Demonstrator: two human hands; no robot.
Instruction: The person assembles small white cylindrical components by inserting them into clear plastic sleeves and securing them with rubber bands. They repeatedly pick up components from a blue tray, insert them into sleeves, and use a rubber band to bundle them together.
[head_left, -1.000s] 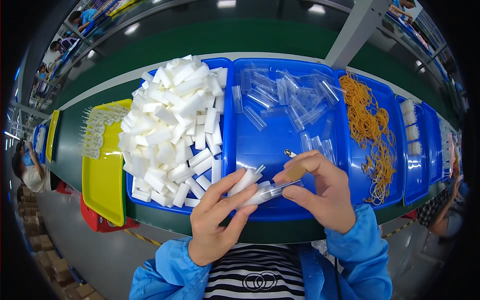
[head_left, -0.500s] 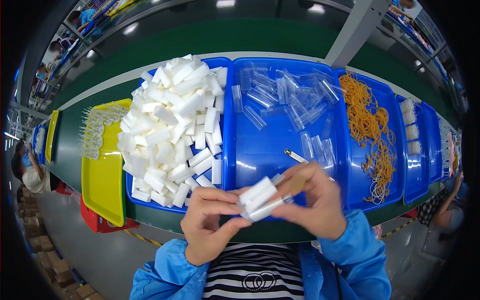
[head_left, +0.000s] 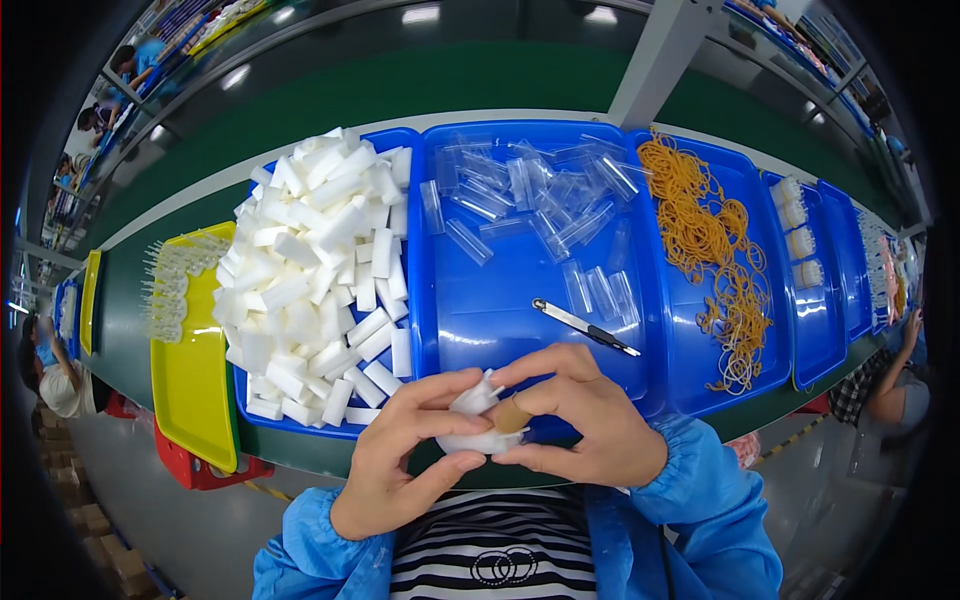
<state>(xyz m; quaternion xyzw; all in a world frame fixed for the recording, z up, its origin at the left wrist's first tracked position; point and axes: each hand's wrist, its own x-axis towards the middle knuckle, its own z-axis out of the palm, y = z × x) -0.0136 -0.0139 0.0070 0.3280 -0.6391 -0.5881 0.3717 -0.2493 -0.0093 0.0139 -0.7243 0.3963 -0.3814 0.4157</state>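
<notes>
Both hands meet in front of my body over the near edge of the blue trays. My left hand (head_left: 405, 450) pinches a white foam piece (head_left: 465, 440) between thumb and fingers. From the other side my right hand (head_left: 590, 420) presses on the same foam, which looks bent and squeezed. A tan cover (head_left: 512, 413) wraps one right fingertip. Clear plastic shows faintly beside the foam, mostly hidden by fingers. Beyond the hands, a slim tool (head_left: 585, 325) with a pale shaft and a black end lies in the middle blue tray (head_left: 480, 330).
White foam blocks (head_left: 310, 240) heap up on the left blue tray. Clear plastic tubes (head_left: 550, 190) lie scattered in the middle one. Orange rubber bands (head_left: 690, 210) fill part of another. A yellow tray (head_left: 195, 385) bears small pale spiky parts (head_left: 180, 280). Co-workers sit at both sides.
The foam and clear tube, plainly visible before, are now largely covered by my fingers, and the foam looks squashed. My hands have drawn closer together. The view has shifted slightly right.
</notes>
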